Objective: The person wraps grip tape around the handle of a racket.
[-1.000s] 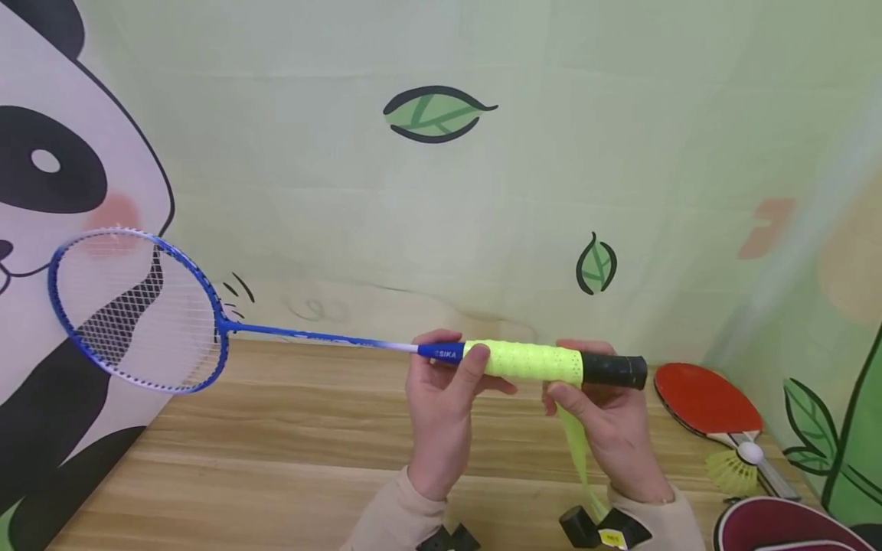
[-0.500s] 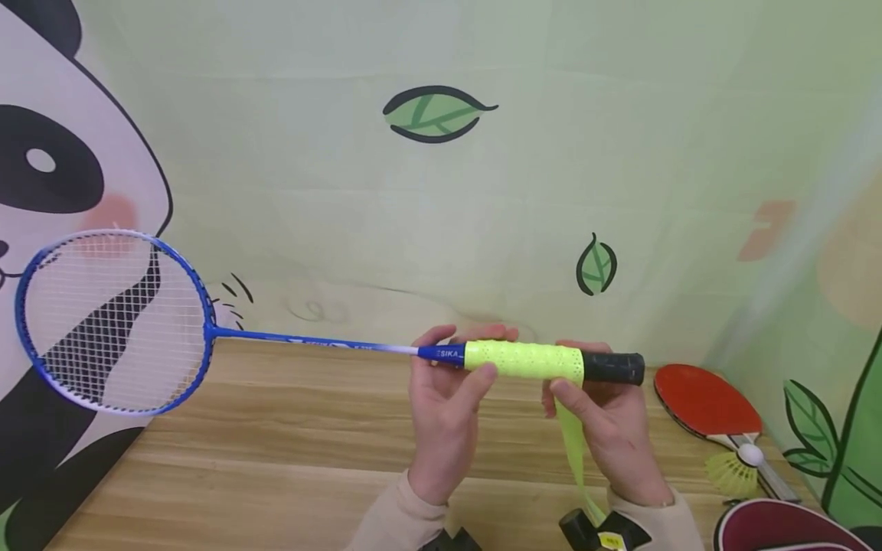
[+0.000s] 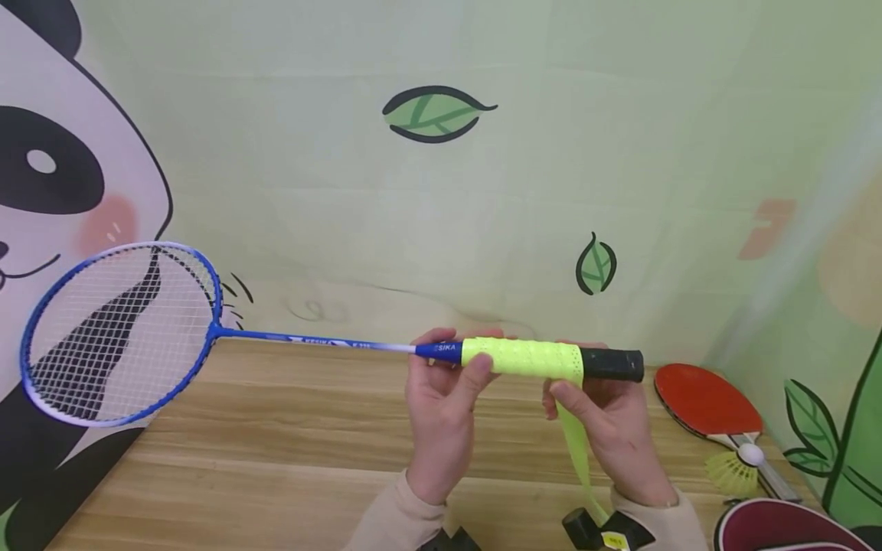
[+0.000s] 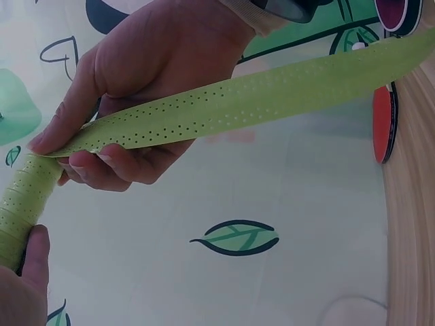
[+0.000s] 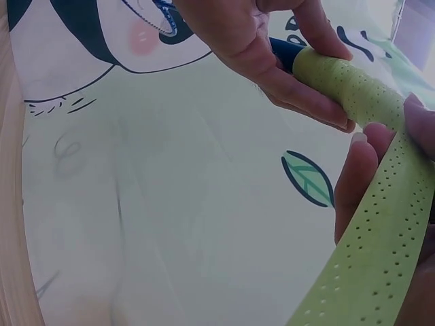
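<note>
A blue and white badminton racket [image 3: 269, 335] is held sideways above the table, its head to the left. Neon-yellow perforated overgrip tape [image 3: 521, 358] covers most of the handle, leaving a black end [image 3: 615, 365] bare. My left hand [image 3: 441, 421] holds the handle near the blue cone, thumb on the wrapped tape. Farther right, my right hand [image 3: 620, 432] pinches the tape against the handle where the wrapping stops. From there a loose tape tail [image 4: 224, 102] hangs toward the right wrist; in the right wrist view the perforated strip [image 5: 370, 251] runs downward past the fingers.
A red table tennis paddle [image 3: 710, 398] lies at the right of the wooden table [image 3: 276, 428], with a yellow shuttlecock [image 3: 733, 471] on its handle side. A maroon case [image 3: 785, 528] sits at the front right. A printed cloth [image 3: 310, 191] hangs behind.
The racket has rolled about its long axis, so its head faces differently and sits slightly lower and farther left. My left fingers shifted on the handle; the right hand keeps its pinch.
</note>
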